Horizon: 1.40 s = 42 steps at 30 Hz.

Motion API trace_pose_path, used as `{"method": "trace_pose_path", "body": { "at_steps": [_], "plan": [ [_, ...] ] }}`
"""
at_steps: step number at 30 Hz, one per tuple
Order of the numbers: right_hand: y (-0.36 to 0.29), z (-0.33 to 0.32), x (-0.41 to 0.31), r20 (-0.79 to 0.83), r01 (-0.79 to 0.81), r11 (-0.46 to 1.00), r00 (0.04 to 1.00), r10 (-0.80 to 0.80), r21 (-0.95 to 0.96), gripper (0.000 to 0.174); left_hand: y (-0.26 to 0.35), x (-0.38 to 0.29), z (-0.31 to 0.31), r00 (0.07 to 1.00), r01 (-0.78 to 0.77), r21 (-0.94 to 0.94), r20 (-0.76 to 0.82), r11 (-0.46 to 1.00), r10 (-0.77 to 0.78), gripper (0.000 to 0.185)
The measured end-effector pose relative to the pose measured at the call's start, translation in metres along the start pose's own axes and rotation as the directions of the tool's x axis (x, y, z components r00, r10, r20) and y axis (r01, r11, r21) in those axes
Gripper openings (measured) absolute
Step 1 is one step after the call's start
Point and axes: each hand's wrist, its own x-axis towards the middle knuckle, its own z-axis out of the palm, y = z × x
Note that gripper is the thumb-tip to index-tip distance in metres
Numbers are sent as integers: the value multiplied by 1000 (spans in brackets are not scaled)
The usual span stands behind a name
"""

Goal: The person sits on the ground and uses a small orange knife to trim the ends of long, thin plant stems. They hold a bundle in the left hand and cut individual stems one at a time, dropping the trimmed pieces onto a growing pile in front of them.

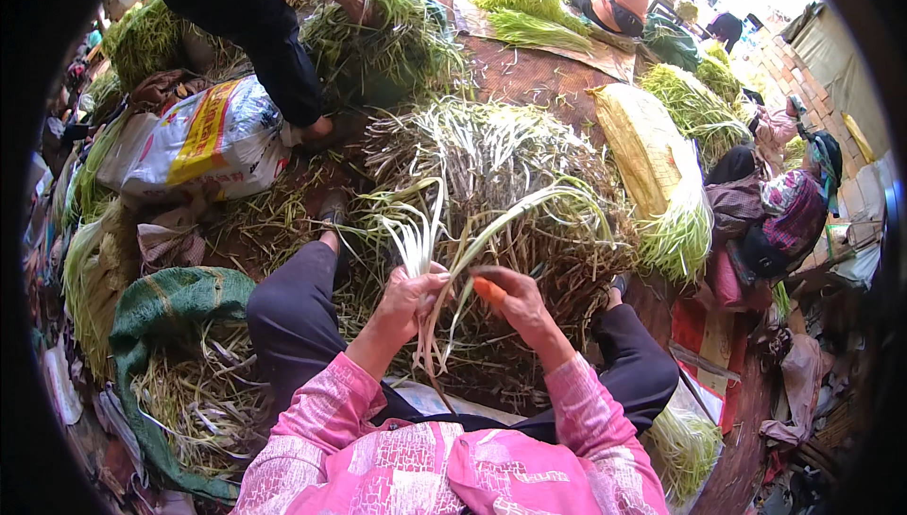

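Note:
My left hand (407,299) grips a small bunch of white-stemmed stalks (418,238), which look like garlic shoots. Their pale ends fan upward and thin strands hang below the fist. One longer green stalk (506,214) arches from that hand to the right. Close beside it, my right hand (521,302) has curled fingers, with an orange cover (489,291) on one digit. Whether those fingertips pinch a strand is unclear. Beyond both hands lies a big heap of untrimmed stalks (489,153), with white stems on top and brown dry leaves nearer me.
A green woven sack (181,288) holding leaf scraps (205,401) sits at my left. A white printed sack (205,139) is farther left. A yellow sack (631,139) stands right of the heap, beside pale green stalks (680,224). Another person (283,26) handles a bundle (390,40); others sit at right.

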Motion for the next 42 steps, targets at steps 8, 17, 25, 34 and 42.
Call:
{"method": "trace_pose_path", "body": {
  "at_steps": [8,17,25,34,42],
  "plan": [
    [-17,24,25,119,-22,928,993,-24,373,22,1,-4,-1,997,75,81,11,994,-76,11],
    [-19,36,29,-53,151,988,987,-153,-39,22,8,2,0,947,-265,442,-49,857,318,16],
    [-24,44,31,-45,235,889,961,-274,-393,27,23,1,5,961,-250,462,10,851,277,17],
    [-21,42,30,21,143,981,990,-141,-134,23,26,1,-5,955,-246,458,-35,854,294,10],
    [-18,36,24,33,46,967,998,-56,250,18,19,0,-5,984,-139,376,-54,916,171,14]
  ]
}}
